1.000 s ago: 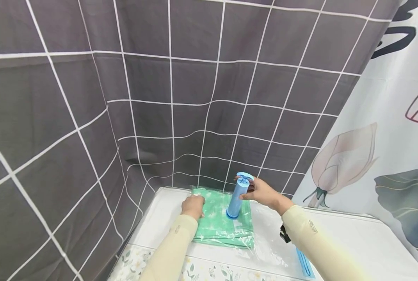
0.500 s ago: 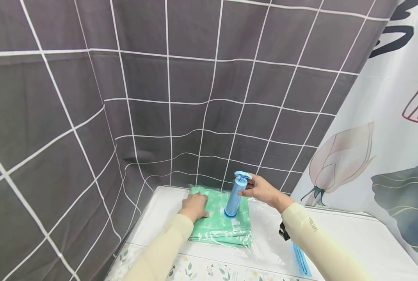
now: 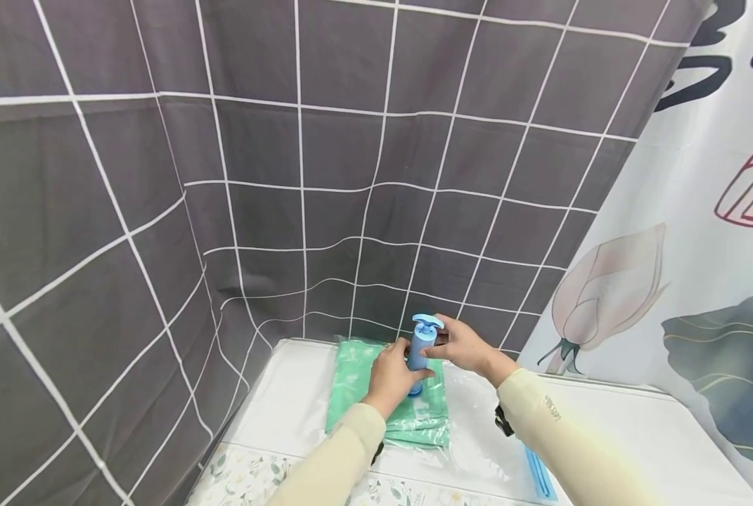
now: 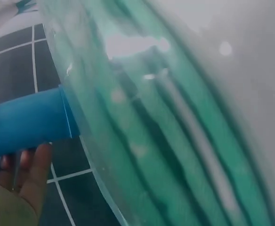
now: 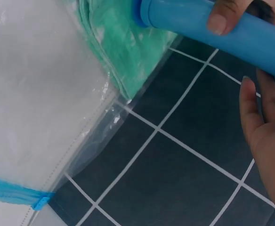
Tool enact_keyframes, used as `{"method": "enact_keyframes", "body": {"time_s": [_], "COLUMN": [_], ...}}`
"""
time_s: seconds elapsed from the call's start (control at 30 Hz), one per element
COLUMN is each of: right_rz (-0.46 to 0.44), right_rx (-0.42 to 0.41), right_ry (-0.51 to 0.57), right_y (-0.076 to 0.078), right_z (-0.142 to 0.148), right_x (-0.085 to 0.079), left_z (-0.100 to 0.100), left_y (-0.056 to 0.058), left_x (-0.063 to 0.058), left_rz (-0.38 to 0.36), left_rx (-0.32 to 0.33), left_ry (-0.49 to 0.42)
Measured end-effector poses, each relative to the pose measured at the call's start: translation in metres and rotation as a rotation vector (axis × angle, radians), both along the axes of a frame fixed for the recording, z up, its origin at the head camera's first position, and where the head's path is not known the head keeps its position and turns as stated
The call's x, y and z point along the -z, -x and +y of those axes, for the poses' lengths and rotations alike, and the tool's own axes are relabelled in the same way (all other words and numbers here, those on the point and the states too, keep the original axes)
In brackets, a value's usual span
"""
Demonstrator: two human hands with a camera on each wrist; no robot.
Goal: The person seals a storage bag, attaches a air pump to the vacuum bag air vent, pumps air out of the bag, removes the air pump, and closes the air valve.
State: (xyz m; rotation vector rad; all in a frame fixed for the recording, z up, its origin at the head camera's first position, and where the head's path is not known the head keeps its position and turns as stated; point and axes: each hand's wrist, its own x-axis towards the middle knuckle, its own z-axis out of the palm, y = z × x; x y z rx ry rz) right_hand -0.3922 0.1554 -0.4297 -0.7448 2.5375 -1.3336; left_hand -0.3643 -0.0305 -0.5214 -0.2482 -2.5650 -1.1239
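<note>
A blue hand pump [image 3: 418, 357] stands slightly tilted on a clear plastic bag [image 5: 110, 123] with folded green cloth [image 3: 351, 383] inside. My left hand [image 3: 390, 376] grips the pump's body about midway, its thumb across the near side. Higher up, close to the T-shaped handle [image 3: 428, 321], my right hand [image 3: 465, 344] holds the pump between thumb and fingers. In the left wrist view the pump's lower end meets the bag, with fingers [image 4: 39, 162] under the body. The right wrist view shows the right fingers [image 5: 268, 96] below the body; the handle is out of frame.
The bag lies on a white tabletop [image 3: 268, 404] with a floral front strip [image 3: 237, 467]. A blue strip [image 3: 538, 474] lies by the right forearm. Dark grid-patterned curtain [image 3: 344, 154] encloses the back and left; a printed white cloth [image 3: 699, 295] hangs at the right.
My left hand has come off the left part of the bag, moved right and taken hold of the pump's body. My right hand stays at the pump's upper part.
</note>
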Motion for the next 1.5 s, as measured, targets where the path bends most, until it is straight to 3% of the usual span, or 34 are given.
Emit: {"method": "enact_keyframes", "body": {"time_s": [0.1,0.27,0.47,0.53,0.7,0.77,0.93,1.13,1.23,1.5], "right_rz": [0.035,0.102,0.14,0.135,0.067,0.03,0.016,0.046,0.074,0.079], "right_rx": [0.039,0.115,0.183,0.181,0.103,0.062,-0.019,0.055,0.103,0.173], "right_ry": [-0.027,-0.089,-0.119,-0.122,-0.081,-0.046,-0.034,-0.066,-0.093,-0.139], "right_y": [-0.003,-0.004,-0.004,-0.004,-0.002,-0.001,0.005,0.006,0.005,0.005], "right_z": [-0.001,-0.001,-0.009,-0.01,-0.001,0.003,0.007,0.011,0.009,0.007], "right_x": [0.003,0.005,0.006,0.005,-0.002,-0.006,-0.012,-0.012,-0.012,-0.012], "left_z": [0.0,-0.002,-0.007,-0.01,-0.006,0.0,0.008,0.009,0.006,-0.001], "left_y": [-0.002,0.0,0.007,0.023,0.018,-0.002,-0.007,-0.002,0.001,0.008], "left_x": [0.002,-0.004,-0.007,0.016,0.008,-0.017,-0.015,-0.012,-0.012,-0.019], "left_rz": [0.021,0.021,-0.035,0.005,-0.053,-0.089,0.022,0.066,0.041,-0.122], "left_rx": [-0.01,0.028,0.098,0.123,0.125,0.087,-0.016,-0.004,0.033,0.145], "left_ry": [0.038,0.107,0.082,0.079,-0.003,-0.063,-0.077,-0.015,-0.024,-0.084]}}
